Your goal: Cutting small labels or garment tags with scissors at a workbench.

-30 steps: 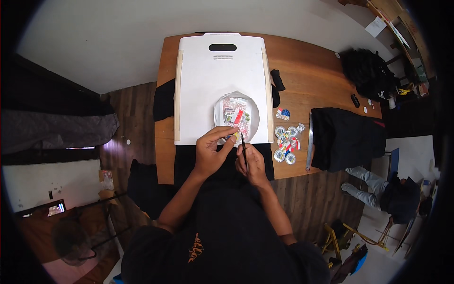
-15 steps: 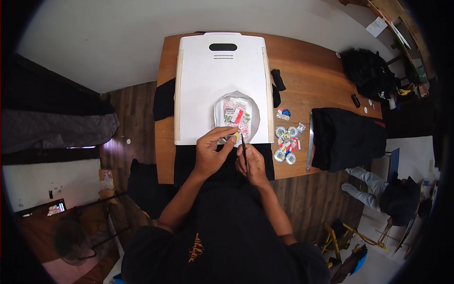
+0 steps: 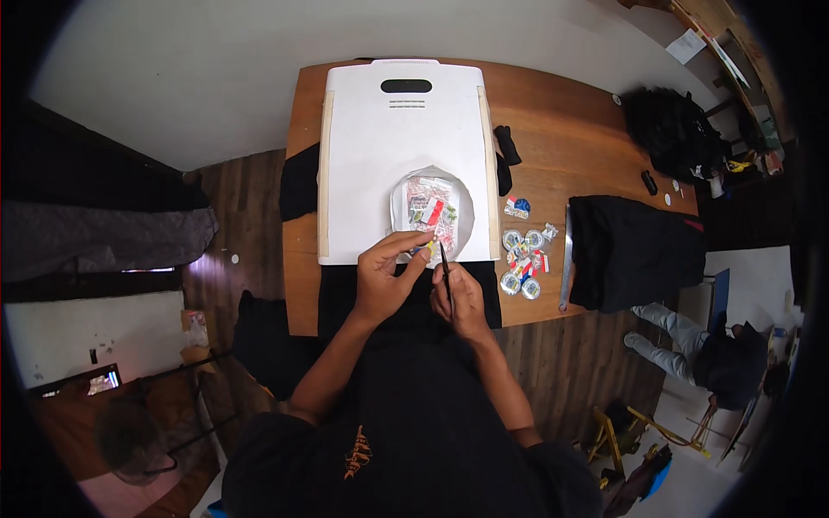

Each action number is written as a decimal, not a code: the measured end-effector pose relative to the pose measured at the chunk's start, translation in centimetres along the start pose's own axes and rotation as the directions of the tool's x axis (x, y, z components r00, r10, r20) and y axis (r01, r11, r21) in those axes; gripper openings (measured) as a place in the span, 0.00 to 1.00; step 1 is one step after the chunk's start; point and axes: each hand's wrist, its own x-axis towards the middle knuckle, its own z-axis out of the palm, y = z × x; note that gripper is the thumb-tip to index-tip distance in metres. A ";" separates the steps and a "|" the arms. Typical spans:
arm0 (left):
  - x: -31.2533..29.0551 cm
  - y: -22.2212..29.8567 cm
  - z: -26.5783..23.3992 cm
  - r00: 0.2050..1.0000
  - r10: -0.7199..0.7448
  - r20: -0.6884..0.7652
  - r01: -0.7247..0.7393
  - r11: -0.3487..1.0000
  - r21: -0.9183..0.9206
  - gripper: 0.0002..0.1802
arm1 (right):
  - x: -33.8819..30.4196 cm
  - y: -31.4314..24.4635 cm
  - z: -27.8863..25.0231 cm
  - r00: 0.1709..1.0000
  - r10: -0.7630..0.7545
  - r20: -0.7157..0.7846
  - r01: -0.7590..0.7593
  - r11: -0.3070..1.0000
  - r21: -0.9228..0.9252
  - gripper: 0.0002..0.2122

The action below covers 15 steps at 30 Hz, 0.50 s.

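My left hand (image 3: pixel 385 274) has its thumb and forefinger brought close together over the near edge of a round white-rimmed opening (image 3: pixel 467 233). A small yellowish bit shows at those fingertips, too small to name. In my right hand (image 3: pixel 463 302) is a slim dark pointed tool (image 3: pixel 446 268), held like a pen with its tip up beside the left fingertips. I cannot tell whether it is a knife or tweezers. Within the round rim lie printed pieces (image 3: pixel 427 207) in red, white and green. All this is on a large white panel (image 3: pixel 397 147) with a dark handle slot.
Several round badges and colored cutouts (image 3: pixel 523 263) lie on the wooden table (image 3: pixel 553 121) to the right. Beside them are a metal ruler (image 3: pixel 566 259) and a folded black garment (image 3: pixel 635 250). A black bag (image 3: pixel 669 129) sits farther back. Another person (image 3: pixel 730 367) is at the right.
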 end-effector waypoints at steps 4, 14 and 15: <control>0.0 0.0 0.0 1.000 -0.015 0.003 0.015 1.000 -0.010 0.14 | 0.0 -0.1 0.0 1.000 0.008 0.003 -0.008 1.000 -0.001 0.18; 0.0 0.3 0.1 1.000 0.004 -0.012 -0.004 1.000 -0.019 0.15 | 0.0 -0.1 0.1 1.000 0.005 -0.007 -0.005 1.000 0.006 0.17; 0.0 0.3 0.1 1.000 0.001 -0.016 -0.001 1.000 -0.022 0.15 | 0.0 -0.2 0.1 1.000 0.010 -0.009 -0.010 1.000 0.011 0.17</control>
